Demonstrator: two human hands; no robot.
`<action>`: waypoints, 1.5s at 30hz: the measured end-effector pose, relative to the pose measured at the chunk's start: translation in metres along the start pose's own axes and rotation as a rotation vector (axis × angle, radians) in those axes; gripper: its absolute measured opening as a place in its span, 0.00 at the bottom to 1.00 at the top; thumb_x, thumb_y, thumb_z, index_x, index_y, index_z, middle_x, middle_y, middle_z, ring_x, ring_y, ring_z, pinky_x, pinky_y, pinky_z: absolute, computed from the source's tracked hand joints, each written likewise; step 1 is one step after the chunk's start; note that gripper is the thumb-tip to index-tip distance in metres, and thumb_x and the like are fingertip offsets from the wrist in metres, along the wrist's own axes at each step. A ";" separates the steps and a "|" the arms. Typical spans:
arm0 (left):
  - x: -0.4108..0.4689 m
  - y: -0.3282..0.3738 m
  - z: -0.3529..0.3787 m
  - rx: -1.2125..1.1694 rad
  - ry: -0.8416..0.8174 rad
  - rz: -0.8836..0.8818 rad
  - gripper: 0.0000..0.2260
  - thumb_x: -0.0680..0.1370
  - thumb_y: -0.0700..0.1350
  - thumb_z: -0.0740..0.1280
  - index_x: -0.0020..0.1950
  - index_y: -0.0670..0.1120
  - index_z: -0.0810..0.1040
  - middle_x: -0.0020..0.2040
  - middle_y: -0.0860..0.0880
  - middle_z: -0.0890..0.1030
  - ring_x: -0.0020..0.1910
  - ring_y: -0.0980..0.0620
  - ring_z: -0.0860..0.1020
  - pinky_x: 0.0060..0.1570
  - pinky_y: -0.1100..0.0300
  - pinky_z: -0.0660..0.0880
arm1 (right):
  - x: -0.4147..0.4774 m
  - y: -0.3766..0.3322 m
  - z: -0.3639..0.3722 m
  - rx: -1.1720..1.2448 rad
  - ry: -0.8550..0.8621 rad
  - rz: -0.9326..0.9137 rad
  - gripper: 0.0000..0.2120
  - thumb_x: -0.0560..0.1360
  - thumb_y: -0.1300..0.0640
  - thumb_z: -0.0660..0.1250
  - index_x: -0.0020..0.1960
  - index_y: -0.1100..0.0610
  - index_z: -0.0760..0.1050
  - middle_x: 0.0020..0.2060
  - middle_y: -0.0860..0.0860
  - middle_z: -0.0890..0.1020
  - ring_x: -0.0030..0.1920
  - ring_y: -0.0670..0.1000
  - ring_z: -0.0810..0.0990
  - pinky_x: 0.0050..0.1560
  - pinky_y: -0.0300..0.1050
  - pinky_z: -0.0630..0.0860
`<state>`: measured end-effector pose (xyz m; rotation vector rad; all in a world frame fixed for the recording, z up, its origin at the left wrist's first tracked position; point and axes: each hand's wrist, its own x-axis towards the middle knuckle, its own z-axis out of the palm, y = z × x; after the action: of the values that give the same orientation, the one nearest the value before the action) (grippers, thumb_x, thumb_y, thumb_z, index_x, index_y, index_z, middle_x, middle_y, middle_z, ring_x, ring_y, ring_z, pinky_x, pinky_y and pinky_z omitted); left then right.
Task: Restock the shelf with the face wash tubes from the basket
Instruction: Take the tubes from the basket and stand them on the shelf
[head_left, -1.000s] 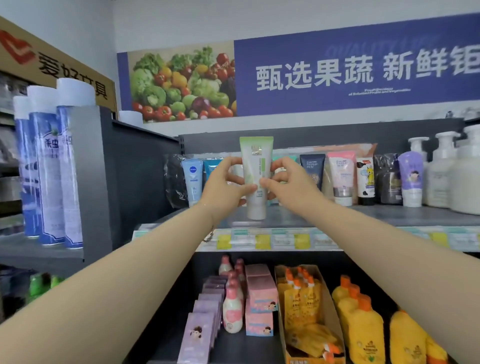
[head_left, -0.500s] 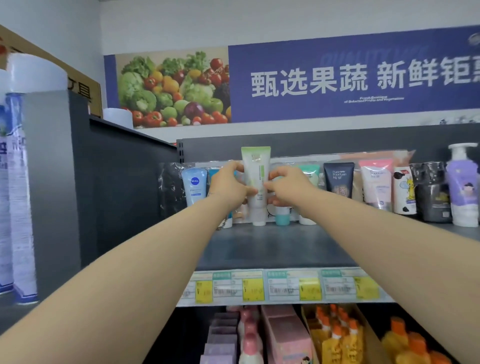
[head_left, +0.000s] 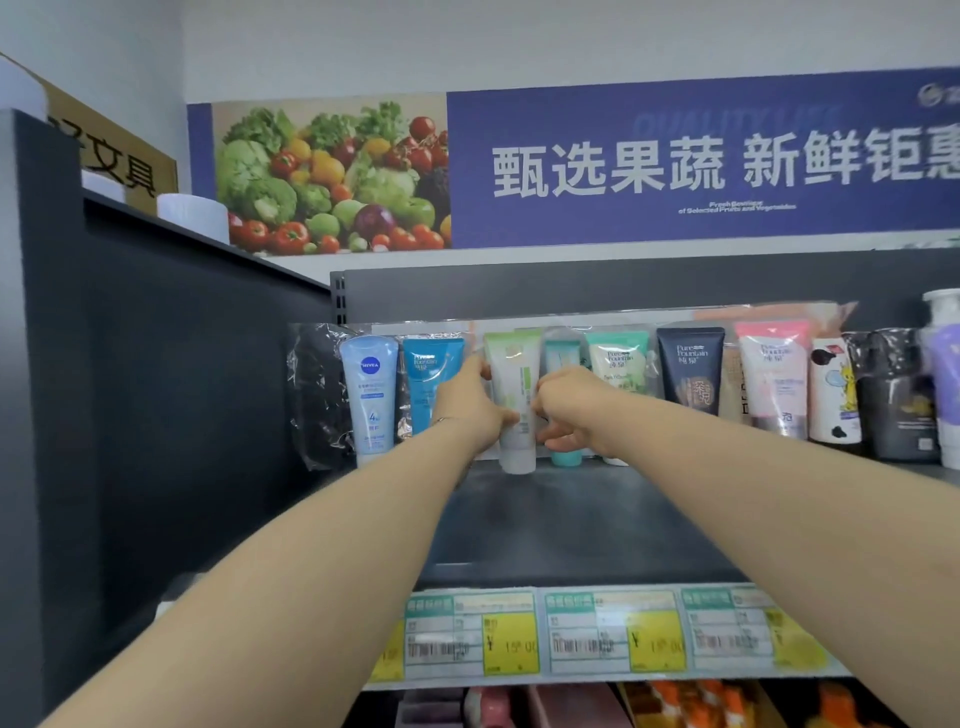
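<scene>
– Shop corner; a fruit-and-vegetable banner runs along the wall, and under it a dark shelf has a row of tubes at the back.
– And the hands?
– Left hand curled round the left edge of the green-and-white face wash tube; right hand pinching its right edge. The tube is upright, cap down, in the gap between a blue tube and a teal-capped tube; whether its cap touches the deck I cannot tell.
– How would you finish it?
– Seat the cap flat; slide it back level with its neighbours, label forward; release one hand at a time, since a tall tube on a small cap looks tippy; mind the Nivea tube further left. No basket in sight.
</scene>
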<state>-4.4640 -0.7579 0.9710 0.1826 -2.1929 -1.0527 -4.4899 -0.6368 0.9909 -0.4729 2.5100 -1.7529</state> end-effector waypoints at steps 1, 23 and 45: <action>0.001 -0.002 0.001 0.007 0.001 0.003 0.20 0.69 0.38 0.76 0.50 0.50 0.68 0.52 0.42 0.78 0.49 0.38 0.81 0.51 0.45 0.79 | 0.001 0.001 0.002 0.009 -0.006 0.000 0.14 0.78 0.65 0.54 0.59 0.60 0.74 0.39 0.55 0.76 0.39 0.54 0.78 0.33 0.41 0.75; -0.003 -0.003 0.000 0.265 0.007 -0.088 0.32 0.72 0.49 0.75 0.66 0.39 0.60 0.62 0.40 0.73 0.59 0.42 0.74 0.47 0.57 0.68 | -0.008 0.010 -0.002 -0.504 0.013 -0.297 0.03 0.76 0.61 0.62 0.45 0.59 0.73 0.42 0.55 0.77 0.41 0.54 0.76 0.34 0.40 0.72; -0.124 0.089 -0.054 0.923 -0.211 0.491 0.05 0.77 0.49 0.60 0.45 0.49 0.72 0.45 0.50 0.78 0.45 0.46 0.76 0.43 0.55 0.74 | -0.152 0.006 -0.079 -1.125 0.171 -0.819 0.07 0.76 0.52 0.57 0.44 0.53 0.71 0.47 0.50 0.78 0.46 0.54 0.75 0.42 0.46 0.69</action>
<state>-4.3220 -0.6842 0.9952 -0.0714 -2.5696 0.2571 -4.3630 -0.5213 0.9930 -1.5842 3.4886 -0.1364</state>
